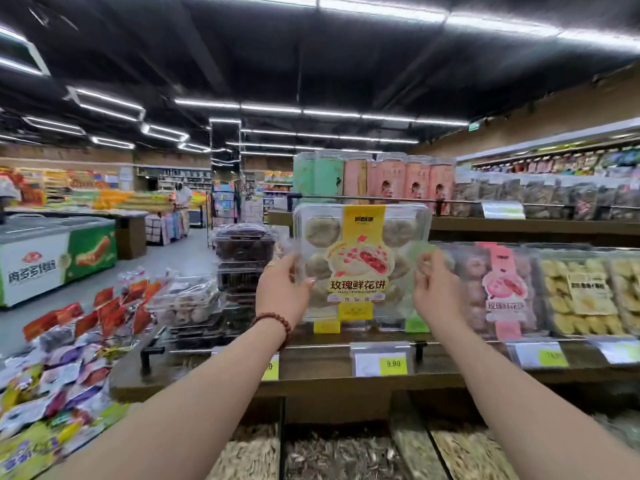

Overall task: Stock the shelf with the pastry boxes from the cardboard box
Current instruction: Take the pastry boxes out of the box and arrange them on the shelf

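The clear plastic pastry box (362, 268) with the yellow label stands upright at the front of the wooden shelf (329, 374), its labelled face turned towards the camera. Round pale pastries show through the lid on both sides of the label. Its lower edge is down by the shelf's front rail; whether it rests on the board cannot be told.

Both hands hold the box. The left hand (284, 289) grips its left edge with the thumb laid across the front face. The right hand (438, 289) has its fingers curled at the right edge. A dark red bead bracelet (273, 322) sits on the left wrist.

Just right of the box, a similar clear box with a pink label (502, 289) stands on the same shelf. Beyond it are boxes of yellow pastries (585, 292). To the left stands a stack of clear boxes with dark contents (244, 244). A price tag reading 9.90 (393, 363) hangs on the shelf front below the held box.

On the shelf above stand tall green cartons (327, 174) and pink cartons (398, 178). Open bins of seeds (343, 455) lie below the shelf. Loose wrapped snacks (69, 341) are piled at the left, with a chest freezer (55, 258) farther off.
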Motion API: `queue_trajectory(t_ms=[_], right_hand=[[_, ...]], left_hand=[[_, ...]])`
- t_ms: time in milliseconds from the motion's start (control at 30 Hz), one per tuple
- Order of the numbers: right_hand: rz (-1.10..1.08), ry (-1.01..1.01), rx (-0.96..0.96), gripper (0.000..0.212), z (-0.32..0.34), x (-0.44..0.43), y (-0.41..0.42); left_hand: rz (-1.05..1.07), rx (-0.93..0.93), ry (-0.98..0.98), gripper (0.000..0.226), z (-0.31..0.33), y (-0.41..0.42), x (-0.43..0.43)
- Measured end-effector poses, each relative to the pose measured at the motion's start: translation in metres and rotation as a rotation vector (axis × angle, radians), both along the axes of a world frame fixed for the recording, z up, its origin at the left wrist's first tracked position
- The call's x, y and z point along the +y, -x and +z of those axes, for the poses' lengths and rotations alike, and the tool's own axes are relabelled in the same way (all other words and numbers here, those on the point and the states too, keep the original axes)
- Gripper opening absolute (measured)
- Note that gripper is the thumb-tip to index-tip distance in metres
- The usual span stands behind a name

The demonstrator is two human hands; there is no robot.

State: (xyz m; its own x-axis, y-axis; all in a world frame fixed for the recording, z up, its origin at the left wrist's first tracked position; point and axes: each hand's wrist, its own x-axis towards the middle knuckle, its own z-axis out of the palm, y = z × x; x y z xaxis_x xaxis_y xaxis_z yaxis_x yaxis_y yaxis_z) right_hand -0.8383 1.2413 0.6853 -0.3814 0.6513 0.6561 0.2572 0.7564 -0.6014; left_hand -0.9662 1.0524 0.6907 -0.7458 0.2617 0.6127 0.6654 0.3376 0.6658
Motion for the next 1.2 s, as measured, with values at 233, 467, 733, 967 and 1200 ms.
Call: queue_trajectory(t_ms=[233, 467, 733, 967, 1200], right_hand=[[0.034, 0.032, -0.178, 0.033, -0.036, 0.01, 0.035], [0.051, 0.183, -0.268, 0.059, -0.05, 0.017, 0.075], [0.087, 0.002, -0.657, 0.092, -0.057, 0.005, 0.098], [0.218, 0.107, -0.697, 0.077, -0.065, 0.002, 0.079], [0.218, -0.027, -0.494, 0.043, -0.054, -0.032, 0.012]], left_hand=[[0.055, -0.173, 0.096, 0.022, -0.05, 0.041, 0.026], [0.06, -0.125, 0.162, 0.068, -0.065, 0.04, 0.034], [0.021, -0.003, 0.424, 0.075, -0.091, 0.034, 0.039], [0.046, 0.011, 0.458, 0.054, -0.084, 0.023, 0.025], [0.085, 0.17, 0.416, 0.036, -0.07, -0.013, -0.009]])
